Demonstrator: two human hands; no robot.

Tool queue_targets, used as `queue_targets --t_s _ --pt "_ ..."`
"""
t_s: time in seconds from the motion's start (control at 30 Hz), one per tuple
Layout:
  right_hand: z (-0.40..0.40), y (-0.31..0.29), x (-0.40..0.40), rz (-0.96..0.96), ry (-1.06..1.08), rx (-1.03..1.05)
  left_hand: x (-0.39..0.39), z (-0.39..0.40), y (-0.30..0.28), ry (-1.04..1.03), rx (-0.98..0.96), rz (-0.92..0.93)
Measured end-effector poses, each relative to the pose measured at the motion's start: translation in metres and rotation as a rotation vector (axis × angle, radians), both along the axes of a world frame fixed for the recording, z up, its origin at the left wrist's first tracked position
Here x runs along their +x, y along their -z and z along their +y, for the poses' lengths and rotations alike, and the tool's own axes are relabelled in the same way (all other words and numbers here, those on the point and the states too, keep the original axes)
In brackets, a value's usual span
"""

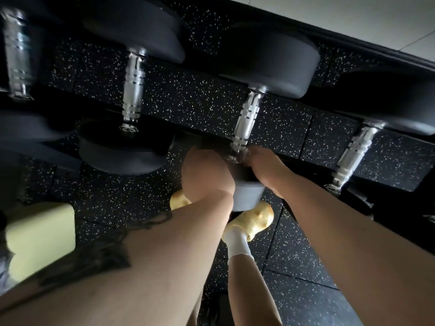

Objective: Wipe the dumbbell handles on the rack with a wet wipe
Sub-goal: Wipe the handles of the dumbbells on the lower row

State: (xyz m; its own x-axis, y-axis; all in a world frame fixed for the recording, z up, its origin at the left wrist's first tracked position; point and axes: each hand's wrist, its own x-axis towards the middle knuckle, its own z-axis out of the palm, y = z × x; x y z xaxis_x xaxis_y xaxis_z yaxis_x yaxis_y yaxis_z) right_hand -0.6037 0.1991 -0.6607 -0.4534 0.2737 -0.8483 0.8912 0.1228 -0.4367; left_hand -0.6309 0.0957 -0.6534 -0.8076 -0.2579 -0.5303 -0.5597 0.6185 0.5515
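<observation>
While both hands work the near end of the middle dumbbell handle (246,123) on the rack, left hand (207,175) cups the rubber head (249,194), right hand (263,161) at the collar; finger positions unclear, wipe unseen. Risk: dumbbell rolling onto yellow clogs (254,222)
</observation>
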Motion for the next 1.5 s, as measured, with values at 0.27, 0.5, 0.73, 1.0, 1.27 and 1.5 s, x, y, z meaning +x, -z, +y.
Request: queue_targets --t_s 0.27,0.5,0.73,1.0,1.27,1.5 --pt "-0.025 -0.048 0.034 0.228 0.189 0.268 0.001 0.001 -0.001 -0.006 -0.017 0.01" --pt "-0.009 -0.033 -0.03 0.371 0.715 0.603 0.001 0.0 0.005 -0.014 -0.04 0.022" --pt "-0.025 -0.015 -0.059 0.206 0.983 0.364 -0.001 -0.002 0.008 0.001 -0.045 -0.011" --pt "0.013 -0.024 -0.036 0.018 0.708 -0.063 0.001 -0.001 0.009 -0.003 -0.027 0.022" --pt "-0.003 -0.024 -0.026 0.09 0.556 0.068 0.002 -0.002 0.009 -0.002 -0.036 0.013" --pt "-0.001 -0.025 -0.033 0.595 0.278 0.873 0.002 -0.001 0.009 -0.012 -0.043 0.02"
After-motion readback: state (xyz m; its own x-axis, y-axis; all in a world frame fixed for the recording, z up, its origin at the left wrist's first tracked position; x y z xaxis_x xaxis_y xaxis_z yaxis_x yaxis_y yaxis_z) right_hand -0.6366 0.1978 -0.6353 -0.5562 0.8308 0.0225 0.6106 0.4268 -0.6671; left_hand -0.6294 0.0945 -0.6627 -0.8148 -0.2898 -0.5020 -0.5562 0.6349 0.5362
